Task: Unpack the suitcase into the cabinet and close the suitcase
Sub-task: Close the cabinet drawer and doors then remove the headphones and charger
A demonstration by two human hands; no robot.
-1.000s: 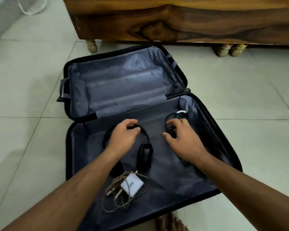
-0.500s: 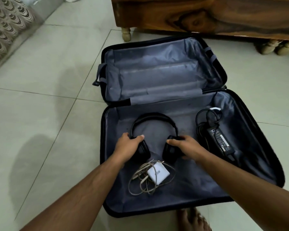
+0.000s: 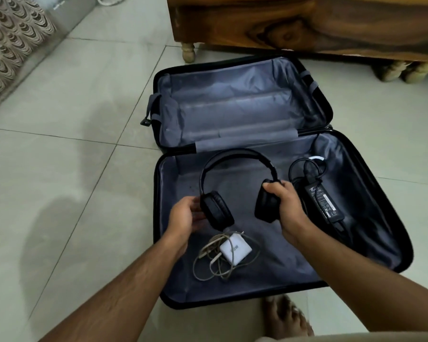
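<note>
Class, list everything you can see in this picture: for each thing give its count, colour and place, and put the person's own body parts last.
suitcase: 1, black shell with grey lining, open flat on the floor.
headphones: 1, black, held above the near half of the suitcase.
laptop power adapter: 1, black, with coiled black cable, right side of the near half.
white charger: 1, white, with tangled beige cable, near half by the front edge.
wooden cabinet: 1, brown, on pale turned legs, behind the suitcase.
patterned fabric: 1, brown and cream, top left.
tiled floor: pale grey-green, all around.
left hand: 1, cupping the left earcup.
right hand: 1, gripping the right earcup.
foot: 1, bare, in front of the suitcase.
</note>
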